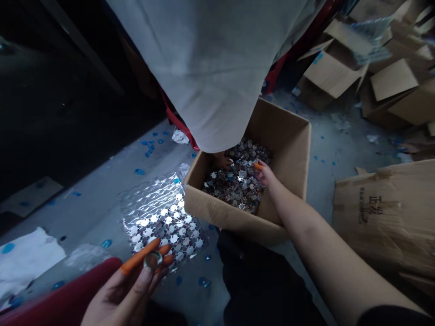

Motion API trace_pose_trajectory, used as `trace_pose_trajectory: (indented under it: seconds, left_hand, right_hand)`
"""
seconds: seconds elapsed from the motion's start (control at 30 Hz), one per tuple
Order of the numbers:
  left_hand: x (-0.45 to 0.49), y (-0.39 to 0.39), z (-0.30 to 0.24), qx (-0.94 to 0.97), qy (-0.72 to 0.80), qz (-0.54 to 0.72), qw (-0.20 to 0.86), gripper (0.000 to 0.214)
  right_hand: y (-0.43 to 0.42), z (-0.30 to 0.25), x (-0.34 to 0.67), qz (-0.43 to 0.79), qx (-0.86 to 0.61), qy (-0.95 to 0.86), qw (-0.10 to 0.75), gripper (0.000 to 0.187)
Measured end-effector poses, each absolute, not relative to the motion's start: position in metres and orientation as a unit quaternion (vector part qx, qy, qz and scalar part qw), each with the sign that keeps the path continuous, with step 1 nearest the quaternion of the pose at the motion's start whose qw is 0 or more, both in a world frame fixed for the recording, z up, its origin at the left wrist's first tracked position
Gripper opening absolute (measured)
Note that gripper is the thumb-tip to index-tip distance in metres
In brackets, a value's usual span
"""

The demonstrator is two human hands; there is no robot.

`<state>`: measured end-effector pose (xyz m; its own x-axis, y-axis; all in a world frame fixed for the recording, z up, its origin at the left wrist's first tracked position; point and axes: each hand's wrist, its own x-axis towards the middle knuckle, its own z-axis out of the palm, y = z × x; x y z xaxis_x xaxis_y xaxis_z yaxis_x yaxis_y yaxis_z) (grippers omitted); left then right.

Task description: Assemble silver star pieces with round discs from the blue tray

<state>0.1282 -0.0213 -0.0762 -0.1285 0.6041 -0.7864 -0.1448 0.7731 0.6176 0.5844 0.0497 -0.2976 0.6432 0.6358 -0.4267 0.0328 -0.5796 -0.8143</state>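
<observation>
My left hand (pixel 131 290), with orange finger covers on several fingers, pinches a small round metal piece (pixel 152 260) with a shiny rim between thumb and fingers. Below it on the floor lies a clear plastic tray (pixel 146 199), its nearer part filled with rows of shiny metal pieces (pixel 174 238) with notched edges. My right hand (pixel 263 173) reaches into an open cardboard box (pixel 224 213) and touches a heap of loose metal pieces (pixel 234 190). Its fingers, one orange-covered, are curled together; what they hold, if anything, is too small to make out.
Another person's hand (pixel 221 160) is in the box, partly under a hanging pale cloth (pixel 224 90). Open cartons (pixel 335 72) stand at upper right, with a marked carton (pixel 387 213) below. Blue scraps (pixel 139 171) and crumpled plastic (pixel 89 256) litter the floor.
</observation>
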Motion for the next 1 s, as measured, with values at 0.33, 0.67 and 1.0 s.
trace_pose_trajectory:
  seconds: [0.33,0.67,1.0]
  left_hand:
    - [0.128,-0.024,-0.062,0.32,0.614,0.29,0.661,0.07]
    - [0.14,-0.04,-0.029,0.49,0.571,0.313,0.58,0.058]
    - [0.113,-0.064,0.034,0.637,0.476,0.412,0.445,0.05]
  right_hand:
    - [0.013,-0.203,0.536,0.534,-0.633,-0.221,0.516,0.038]
    - [-0.032,-0.088,0.492,0.657,-0.42,-0.307,0.546,0.053]
    - [-0.054,0.02,0.382,0.759,-0.288,-0.358,0.461,0.051]
